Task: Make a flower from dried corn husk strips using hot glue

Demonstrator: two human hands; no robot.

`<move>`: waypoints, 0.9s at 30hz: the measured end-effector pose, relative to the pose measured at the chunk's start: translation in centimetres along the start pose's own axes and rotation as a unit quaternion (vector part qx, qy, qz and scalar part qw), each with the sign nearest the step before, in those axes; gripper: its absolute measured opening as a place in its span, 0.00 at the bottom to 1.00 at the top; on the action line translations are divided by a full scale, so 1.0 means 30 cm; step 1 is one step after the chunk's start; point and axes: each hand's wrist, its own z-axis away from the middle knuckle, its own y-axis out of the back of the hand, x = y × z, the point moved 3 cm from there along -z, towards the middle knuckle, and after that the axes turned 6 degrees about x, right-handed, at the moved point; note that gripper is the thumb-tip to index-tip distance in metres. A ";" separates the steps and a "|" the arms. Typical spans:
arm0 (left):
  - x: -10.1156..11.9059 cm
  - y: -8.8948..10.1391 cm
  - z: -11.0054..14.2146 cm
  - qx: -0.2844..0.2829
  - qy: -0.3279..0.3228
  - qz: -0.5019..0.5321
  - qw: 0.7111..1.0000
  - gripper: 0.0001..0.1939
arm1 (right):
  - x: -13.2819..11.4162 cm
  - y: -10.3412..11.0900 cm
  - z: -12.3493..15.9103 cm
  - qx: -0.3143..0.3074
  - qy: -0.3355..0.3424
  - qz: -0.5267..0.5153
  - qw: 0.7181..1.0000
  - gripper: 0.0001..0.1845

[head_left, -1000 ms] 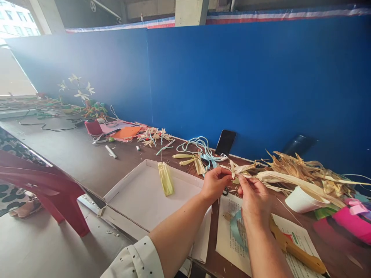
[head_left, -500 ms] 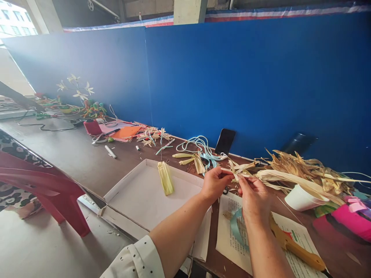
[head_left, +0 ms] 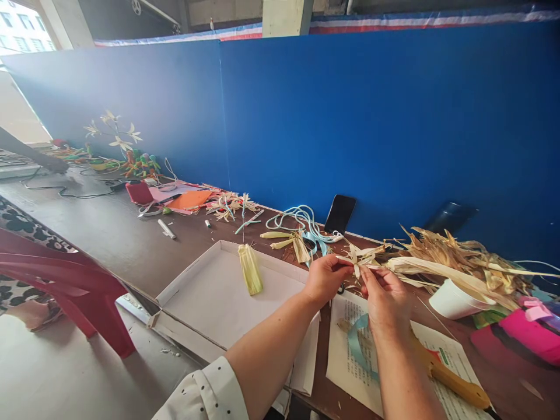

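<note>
Between my two hands is a small pale flower made of corn husk (head_left: 356,262), its narrow petals spread. My left hand (head_left: 326,279) pinches it from the left side, thumb and fingers together. From the right, my right hand (head_left: 387,294) pinches another petal, its other fingers curled. The flower is held up over the table's back part. A yellow-green piece of corn husk (head_left: 250,269) lies in the white shallow box (head_left: 201,303) left of my hands. Below my right hand are a printed sheet (head_left: 345,361) and a light blue ribbon (head_left: 359,347).
Dried corn husks (head_left: 468,256) pile up at the right, beside a white cup (head_left: 459,298). A yellow-handled tool (head_left: 459,382) lies on paper. A phone (head_left: 340,213) leans against the blue partition (head_left: 371,116). Light blue cord (head_left: 301,216) lies behind the box. A red chair (head_left: 65,286) stands left.
The husk flower has turned so its petals face me more openly between my fingers. My hands have barely moved.
</note>
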 end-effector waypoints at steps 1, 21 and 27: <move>-0.002 -0.001 0.000 -0.005 0.001 -0.003 1.000 0.06 | 0.001 0.001 0.000 0.000 -0.021 -0.006 1.000 0.19; -0.006 0.002 -0.007 -0.070 -0.027 0.001 0.997 0.12 | -0.026 0.031 -0.008 -0.085 -0.048 -0.028 0.995 0.18; 0.005 0.006 -0.003 -0.082 -0.051 -0.017 0.995 0.12 | -0.035 0.036 -0.006 -0.076 -0.047 -0.013 0.996 0.20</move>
